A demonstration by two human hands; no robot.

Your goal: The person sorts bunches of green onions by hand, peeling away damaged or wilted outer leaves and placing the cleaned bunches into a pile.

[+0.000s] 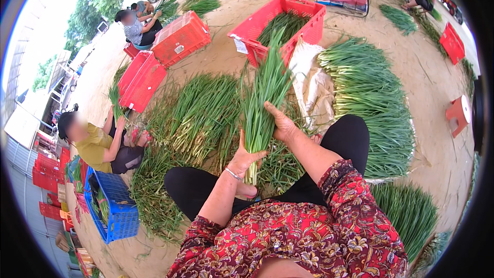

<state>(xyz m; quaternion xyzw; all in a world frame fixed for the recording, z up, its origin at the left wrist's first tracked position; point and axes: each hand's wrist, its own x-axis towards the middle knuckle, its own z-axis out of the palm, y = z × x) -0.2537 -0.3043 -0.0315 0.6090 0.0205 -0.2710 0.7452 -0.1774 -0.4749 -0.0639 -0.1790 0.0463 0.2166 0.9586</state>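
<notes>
Between my knees I hold a bunch of garlic chives [265, 98] upright, its green leaves pointing away and its pale stem ends toward me. My left hand [244, 158], with a bangle at the wrist, is closed round the lower stems. My right hand [280, 123] grips the bunch higher up from its right side; some of its fingers are hidden behind the leaves. Just left of the bunch lies a heap of untidy chives [203, 118] with pale stems. To the right, neatly laid chives [368, 103] form a wide layered pile.
A red crate [242, 33] holding chives stands ahead, beside a white sack [309, 80]. At left are a blue crate [123, 221] and a person in a yellow-green top [98, 144] handling chives. More chives [406, 216] lie near right. A reddish stool [458, 115] stands far right.
</notes>
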